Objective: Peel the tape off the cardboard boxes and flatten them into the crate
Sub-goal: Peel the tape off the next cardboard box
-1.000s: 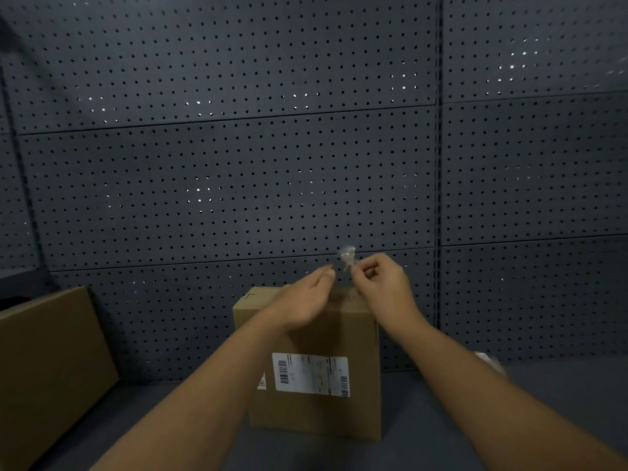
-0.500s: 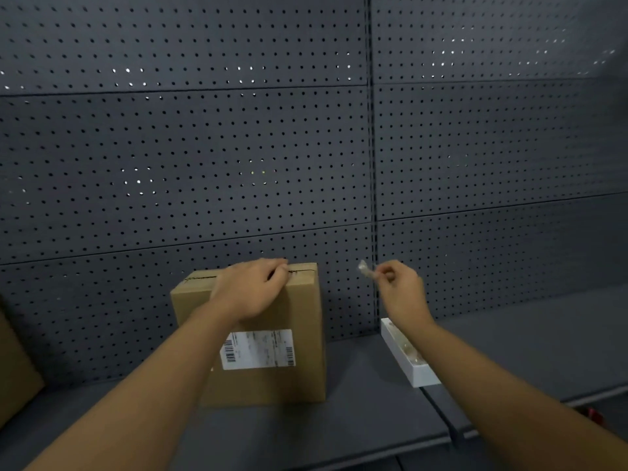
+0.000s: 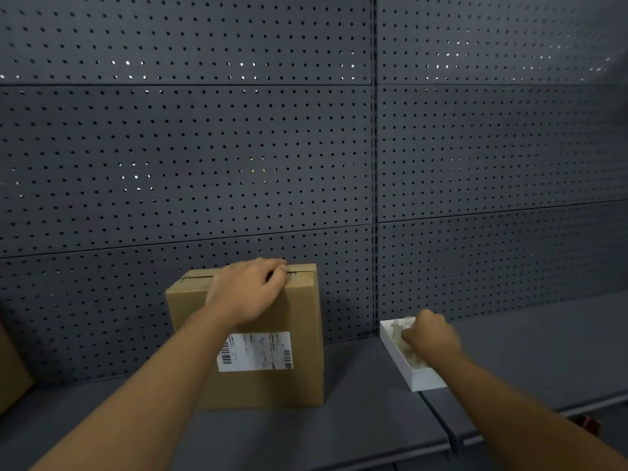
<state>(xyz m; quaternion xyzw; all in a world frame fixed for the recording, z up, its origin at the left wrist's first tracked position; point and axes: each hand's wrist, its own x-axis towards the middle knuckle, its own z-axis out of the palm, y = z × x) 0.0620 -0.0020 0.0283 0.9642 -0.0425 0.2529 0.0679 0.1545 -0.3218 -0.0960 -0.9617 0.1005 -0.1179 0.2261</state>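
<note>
A brown cardboard box (image 3: 299,379) with a white shipping label (image 3: 255,351) stands upright on the dark grey shelf (image 3: 356,419). My left hand (image 3: 248,290) lies on the box's top front edge, fingers curled over it and gripping it. A seam line runs along the top of the box. To the right stands a small white tray (image 3: 418,380) holding clear scraps of tape (image 3: 396,326). My right hand (image 3: 430,336) is down in the tray, its curled fingertips pinching a clear piece of tape; blur hides the detail.
A dark pegboard wall (image 3: 238,147) stands right behind the box and tray. Part of a second cardboard box (image 3: 10,368) shows at the left edge. A gap between two shelf panels (image 3: 441,433) runs below the tray. A small red object (image 3: 588,423) lies beneath the shelf edge at right.
My right hand carried the peeled tape piece from above the box, rightward and down into the white tray. My left hand settled onto the box's top edge. My view swung right.
</note>
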